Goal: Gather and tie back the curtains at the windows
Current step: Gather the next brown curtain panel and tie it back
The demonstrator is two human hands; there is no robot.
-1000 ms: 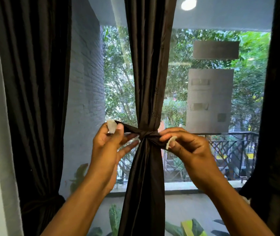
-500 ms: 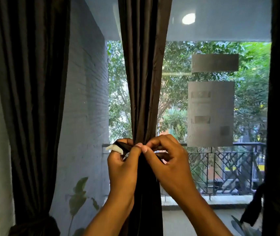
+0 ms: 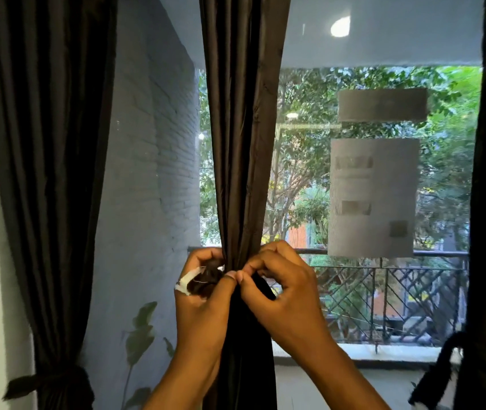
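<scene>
1. The middle curtain [image 3: 243,137] hangs straight down, its long axis upright, gathered narrow where both hands meet in front of it.
2. The tie band [image 3: 203,281], dark with a white end, wraps the gather and sticks out to the left, so the left hand [image 3: 203,297] is nearer its loose end.
3. The left hand is curled, pinching the band.
4. The right hand [image 3: 280,291] is curled too, thumb and forefinger pinching at the gather, touching the left thumb.
5. Likely next: cinching the knot.
</scene>
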